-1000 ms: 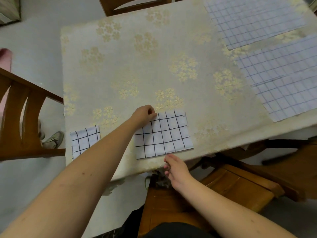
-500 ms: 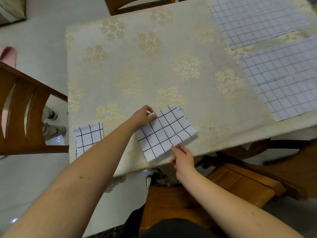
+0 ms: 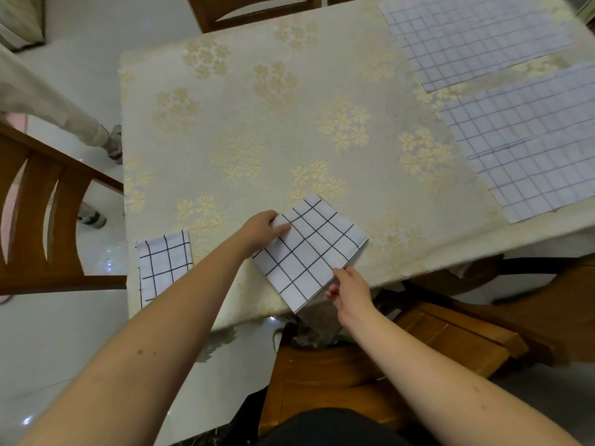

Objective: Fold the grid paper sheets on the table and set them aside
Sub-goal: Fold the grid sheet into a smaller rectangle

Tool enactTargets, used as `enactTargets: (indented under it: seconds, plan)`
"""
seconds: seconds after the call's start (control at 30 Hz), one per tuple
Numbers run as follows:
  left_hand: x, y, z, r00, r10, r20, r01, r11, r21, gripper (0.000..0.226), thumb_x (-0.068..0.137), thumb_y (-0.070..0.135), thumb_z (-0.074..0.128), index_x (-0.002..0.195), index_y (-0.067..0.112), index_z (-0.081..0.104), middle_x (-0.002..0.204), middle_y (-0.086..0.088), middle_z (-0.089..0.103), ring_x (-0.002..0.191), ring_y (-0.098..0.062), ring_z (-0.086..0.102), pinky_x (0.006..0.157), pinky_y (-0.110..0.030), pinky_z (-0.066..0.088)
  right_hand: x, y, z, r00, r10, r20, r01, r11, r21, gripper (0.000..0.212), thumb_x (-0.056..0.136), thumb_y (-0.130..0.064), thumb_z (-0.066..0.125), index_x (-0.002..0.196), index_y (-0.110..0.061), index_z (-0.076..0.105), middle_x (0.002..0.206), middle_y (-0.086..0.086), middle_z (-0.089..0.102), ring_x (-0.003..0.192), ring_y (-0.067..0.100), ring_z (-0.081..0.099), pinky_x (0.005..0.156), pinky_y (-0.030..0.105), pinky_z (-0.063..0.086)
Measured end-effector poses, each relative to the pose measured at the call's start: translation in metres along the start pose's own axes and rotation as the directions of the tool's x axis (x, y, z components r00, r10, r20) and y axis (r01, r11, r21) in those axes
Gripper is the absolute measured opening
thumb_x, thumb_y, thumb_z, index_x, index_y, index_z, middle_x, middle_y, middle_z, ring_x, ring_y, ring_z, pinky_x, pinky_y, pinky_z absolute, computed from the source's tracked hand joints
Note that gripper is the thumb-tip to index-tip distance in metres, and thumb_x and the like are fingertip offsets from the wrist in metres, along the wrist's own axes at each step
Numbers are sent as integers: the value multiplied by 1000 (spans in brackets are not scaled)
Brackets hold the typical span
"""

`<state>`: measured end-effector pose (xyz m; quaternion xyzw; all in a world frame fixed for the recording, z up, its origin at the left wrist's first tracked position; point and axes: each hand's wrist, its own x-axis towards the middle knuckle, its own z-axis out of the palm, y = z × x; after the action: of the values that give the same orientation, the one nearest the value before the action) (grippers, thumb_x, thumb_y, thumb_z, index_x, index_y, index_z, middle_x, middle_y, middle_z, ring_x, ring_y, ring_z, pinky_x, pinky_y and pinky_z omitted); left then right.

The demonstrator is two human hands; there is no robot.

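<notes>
Left hand (image 3: 262, 231) pinches folded grid sheet (image 3: 309, 251) at far-left edge; right hand (image 3: 351, 289) fingers, loosely extended, touch near-right edge.

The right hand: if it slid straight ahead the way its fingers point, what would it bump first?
Probably the folded grid paper. The right hand points up and left, fingers already at the paper's near edge. The left hand lies farther along, roughly on that line.

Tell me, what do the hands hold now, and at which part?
The left hand pinches the folded grid sheet at its left corner. The right hand touches its near right edge; whether it grips there cannot be told.
</notes>
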<state>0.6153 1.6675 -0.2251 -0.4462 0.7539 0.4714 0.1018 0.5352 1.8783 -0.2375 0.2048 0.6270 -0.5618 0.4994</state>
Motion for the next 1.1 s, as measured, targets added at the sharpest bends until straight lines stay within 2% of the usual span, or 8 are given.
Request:
enactTargets:
  seconds: [0.1, 0.27, 0.4, 0.53, 0.67, 0.93, 1.0, 1.1]
  plan:
    - [-6, -3, -2, 999, -33, 37, 42, 963, -267, 24, 92, 34, 63, 107, 18, 57, 97, 0, 64, 85, -17, 61, 65, -27, 45, -1, -7, -7, 999, -35, 22, 34, 999, 34, 45, 97, -13, 55, 140, -15, 44, 77, 4, 50, 59, 10, 48, 64, 28, 51]
    - [-13, -6, -4, 999, -21, 44, 38, 895, -445, 56, 86, 24, 73, 132, 36, 45, 112, -7, 60, 108, -13, 57, 91, -34, 39, -1, -18, -14, 985, -172, 11, 172, 985, 28, 64, 91, -12, 65, 144, -33, 35, 71, 2, 52, 60, 12, 51, 81, 35, 53]
    - [-17, 1, -12, 997, 62, 45, -35, 889, -457, 57, 84, 13, 73, 131, 38, 52, 92, -2, 51, 96, -12, 54, 85, -26, 38, -13, -29, -16, 918, -381, 105, 395, 901, -180, 35, 92, -14, 64, 122, -32, 59, 91, -1, 64, 79, 14, 56, 76, 24, 51]
    - [-22, 11, -23, 985, 171, 31, -153, 937, -314, 44, 82, 8, 74, 120, 30, 66, 103, 5, 69, 94, -13, 64, 85, -26, 51, -16, -42, -18, 799, -556, 230, 586, 633, -506, 29, 89, -25, 67, 117, -33, 63, 104, -10, 59, 90, 8, 54, 74, 15, 43]
    - [-26, 22, -32, 947, 289, -140, -286, 957, 37, 29, 83, 14, 73, 108, 28, 72, 106, 12, 68, 91, -7, 59, 77, -16, 44, -8, -59, -17, 679, -670, 300, 677, 413, -609, 31, 90, -16, 65, 117, -31, 62, 105, -8, 57, 91, 9, 55, 75, 13, 42]
    - [-27, 16, -31, 607, 610, -509, -447, 792, 417, 21, 79, 7, 73, 94, 20, 77, 98, -8, 56, 91, -24, 49, 79, -28, 37, 4, -87, -7, 277, -880, 387, 769, -39, -638, 19, 80, -9, 75, 94, -22, 76, 99, -7, 51, 90, 7, 40, 79, 35, 41]
    - [-29, 2, -17, 629, 576, -522, -423, 817, 393, 21, 79, 7, 73, 95, 20, 77, 109, -11, 54, 96, -24, 49, 83, -29, 38, 7, -78, -15, 253, -850, 462, 741, -136, -657, 21, 78, -8, 76, 94, -22, 76, 104, 0, 55, 91, 13, 45, 80, 30, 34]
    - [-36, -26, 15, 808, 444, -387, -345, 890, 300, 24, 84, 2, 68, 100, 17, 76, 125, -15, 50, 105, -27, 53, 91, -35, 45, 14, -48, -35, 421, -728, 542, 660, -164, -733, 20, 80, -13, 75, 95, -26, 75, 111, 0, 56, 98, 19, 49, 80, 28, 30]
